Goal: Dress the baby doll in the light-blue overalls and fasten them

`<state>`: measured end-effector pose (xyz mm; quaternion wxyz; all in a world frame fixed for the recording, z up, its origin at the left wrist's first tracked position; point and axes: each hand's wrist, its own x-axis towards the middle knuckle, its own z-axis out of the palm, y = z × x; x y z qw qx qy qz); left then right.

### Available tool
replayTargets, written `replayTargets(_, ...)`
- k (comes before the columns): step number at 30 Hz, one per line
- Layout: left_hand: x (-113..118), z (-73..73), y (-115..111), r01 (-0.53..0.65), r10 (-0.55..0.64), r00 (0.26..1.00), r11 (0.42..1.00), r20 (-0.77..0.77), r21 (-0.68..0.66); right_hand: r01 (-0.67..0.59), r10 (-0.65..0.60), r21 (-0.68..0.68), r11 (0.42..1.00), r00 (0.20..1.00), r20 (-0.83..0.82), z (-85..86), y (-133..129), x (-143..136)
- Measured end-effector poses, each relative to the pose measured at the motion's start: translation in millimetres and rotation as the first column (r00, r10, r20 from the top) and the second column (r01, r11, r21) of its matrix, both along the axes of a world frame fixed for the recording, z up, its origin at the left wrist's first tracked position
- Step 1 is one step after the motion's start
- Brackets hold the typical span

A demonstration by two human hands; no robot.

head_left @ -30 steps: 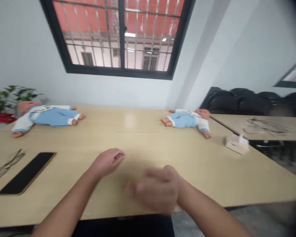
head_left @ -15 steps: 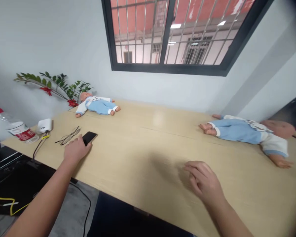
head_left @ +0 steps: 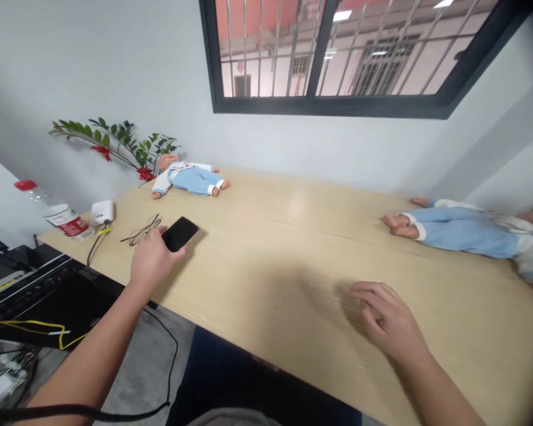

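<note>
My left hand [head_left: 152, 258] grips a black phone [head_left: 180, 234] by its near end, with the dark screen facing up and a shadow under its right edge. Just behind that hand lie thin-framed glasses [head_left: 142, 231] on the wooden table [head_left: 266, 266]. My right hand [head_left: 388, 316] is over the right half of the table, its fingers curled loosely and the thumb a little apart from them. Nothing shows between those fingers, and nothing else is near them.
A doll [head_left: 193, 178] lies at the back left by a plant [head_left: 115, 142]; a larger doll [head_left: 466, 231] lies at the right. On the left are a bottle [head_left: 66, 219] and a white box [head_left: 102, 211] with a cable. A window [head_left: 328, 105] is above.
The phone, lying flat under my left hand before, is now gripped and turned, seemingly lifted a little. My right hand keeps much the same pose. The whole view has shifted, with the left-side objects further right.
</note>
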<state>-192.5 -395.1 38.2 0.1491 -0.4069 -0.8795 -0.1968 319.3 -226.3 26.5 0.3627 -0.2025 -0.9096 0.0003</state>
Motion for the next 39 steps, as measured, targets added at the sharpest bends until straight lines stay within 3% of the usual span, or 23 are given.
replayTargets(5,64,33.3,-27,0.13,-0.109,0.987,0.972,-0.115,0.195,0.005,-0.005,-0.037,0.999,1.0,0.007,-5.1,6,1)
replayTargets(10,113,54.0,-53,0.235,-0.185,0.968,0.906,-0.169,0.352,0.013,-0.013,-0.086,0.996,1.0,0.008,-9.0,11,3)
replayTargets(19,138,70.6,-67,0.3,-0.233,0.951,0.861,-0.206,0.411,-0.033,0.036,-0.189,0.981,0.999,0.014,-11.1,15,1)
replayTargets(26,154,83.8,-70,0.268,-0.227,0.963,0.866,-0.146,0.423,-0.022,0.039,-0.236,0.971,0.997,0.066,-18.0,18,6)
replayTargets(32,144,76.6,-64,0.281,-0.241,0.959,0.871,-0.149,0.403,-0.014,0.042,-0.275,0.961,0.994,0.097,-20.3,18,5)
replayTargets(36,120,55.8,-51,0.296,-0.268,0.953,0.921,-0.139,0.253,-0.029,0.071,-0.324,0.946,0.99,0.12,-17.8,17,1)
replayTargets(39,98,34.5,-34,0.244,-0.234,0.968,0.963,-0.091,0.118,-0.04,0.098,-0.375,0.926,0.986,0.136,-17.0,15,-1)
